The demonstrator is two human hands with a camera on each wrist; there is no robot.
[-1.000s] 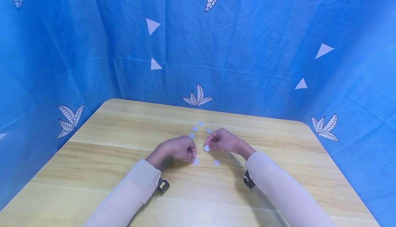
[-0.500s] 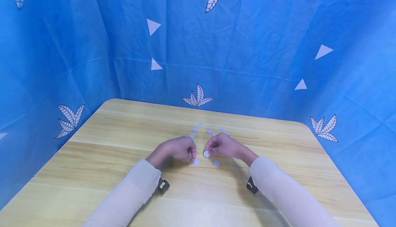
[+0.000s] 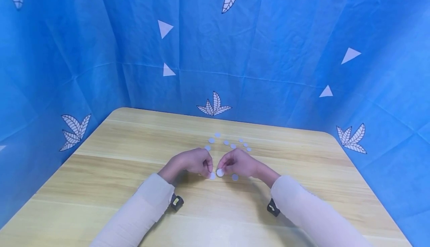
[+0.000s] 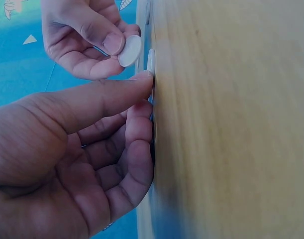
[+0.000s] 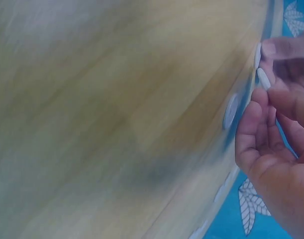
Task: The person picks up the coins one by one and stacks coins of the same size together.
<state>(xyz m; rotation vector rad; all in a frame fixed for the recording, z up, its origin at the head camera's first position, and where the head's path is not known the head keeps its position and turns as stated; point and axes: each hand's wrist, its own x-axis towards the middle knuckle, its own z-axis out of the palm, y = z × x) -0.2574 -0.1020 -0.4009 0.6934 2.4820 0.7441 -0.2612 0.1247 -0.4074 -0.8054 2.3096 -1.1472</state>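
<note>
In the head view my left hand point(image 3: 196, 161) rests low on the table, thumb and curled fingers at the edge of a flat white disc point(image 3: 212, 176). The left wrist view puts the thumb tip against that disc point(image 4: 151, 62), which lies at the tabletop. Just to its right, my right hand point(image 3: 240, 163) pinches a second white disc point(image 3: 220, 172) between thumb and index finger. This disc point(image 4: 130, 51) is tilted and its face shows beside the thumb. In the right wrist view the held disc point(image 5: 263, 78) is close beside the left hand's one point(image 5: 257, 55).
Another white disc point(image 3: 235, 177) lies on the wooden table point(image 3: 215, 217) below the right hand. Farther back are several more discs, among them a left one point(image 3: 208, 148) and a right one point(image 3: 249, 149). A blue patterned curtain point(image 3: 215, 52) surrounds the table's far sides.
My right hand has moved toward me and slightly left with its disc, closer to the left hand. Discs behind it have come into sight. The left hand stays put.
</note>
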